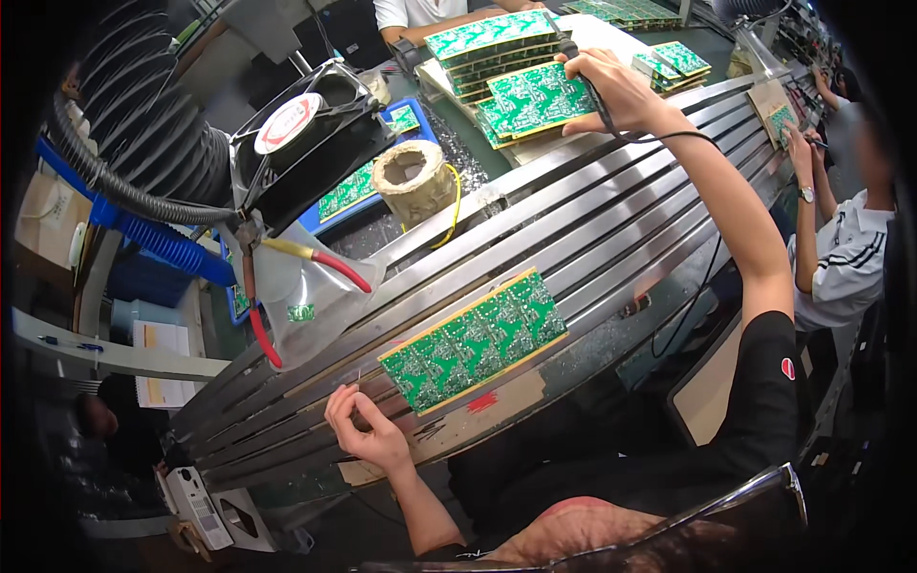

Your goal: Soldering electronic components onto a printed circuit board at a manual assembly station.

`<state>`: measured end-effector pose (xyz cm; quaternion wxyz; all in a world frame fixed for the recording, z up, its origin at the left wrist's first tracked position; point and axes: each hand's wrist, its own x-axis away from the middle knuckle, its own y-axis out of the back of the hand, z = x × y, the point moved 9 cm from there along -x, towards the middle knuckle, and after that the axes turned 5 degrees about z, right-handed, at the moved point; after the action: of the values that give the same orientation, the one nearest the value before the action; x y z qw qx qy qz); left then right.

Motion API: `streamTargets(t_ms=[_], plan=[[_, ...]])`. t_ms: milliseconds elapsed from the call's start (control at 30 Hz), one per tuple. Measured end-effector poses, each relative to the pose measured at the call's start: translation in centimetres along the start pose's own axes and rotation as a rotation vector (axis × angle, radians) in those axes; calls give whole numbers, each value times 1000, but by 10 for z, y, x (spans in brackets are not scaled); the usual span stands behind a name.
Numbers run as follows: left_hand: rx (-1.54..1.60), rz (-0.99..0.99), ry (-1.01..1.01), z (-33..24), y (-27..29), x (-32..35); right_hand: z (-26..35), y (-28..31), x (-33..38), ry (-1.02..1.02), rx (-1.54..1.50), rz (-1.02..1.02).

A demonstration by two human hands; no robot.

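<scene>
Right hand pinches held circuit panel by right end, beside board stack near desk's far edge; corded black tool tucked in, likely freeing fingers. Left hand apparently pinches thin wire. Second circuit panel flat near front edge, probably for reach.

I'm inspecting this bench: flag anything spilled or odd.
Scattered silvery flecks lie just right of the blue plastic tray, like spilled debris. A red patch, perhaps a stain, marks the tan strip near the green rectangular circuit board.
</scene>
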<state>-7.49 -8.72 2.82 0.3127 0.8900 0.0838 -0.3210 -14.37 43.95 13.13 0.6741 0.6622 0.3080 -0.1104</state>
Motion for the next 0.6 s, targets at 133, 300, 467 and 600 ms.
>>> streamTargets(t_ms=[133, 300, 467, 600], plan=[[-66, 13, 11, -1, -2, -2, -5, -17, -13, 102, -3, -26], [-90, 14, 16, -2, -4, -2, -12, -25, -15, 122, -53, -65], [-99, 11, 16, -3, -9, -2, -26, -30, -11, 70, -59, -30], [-114, -24, -8, -6, -3, 0, -15, -23, 2, 156, 58, -161]])
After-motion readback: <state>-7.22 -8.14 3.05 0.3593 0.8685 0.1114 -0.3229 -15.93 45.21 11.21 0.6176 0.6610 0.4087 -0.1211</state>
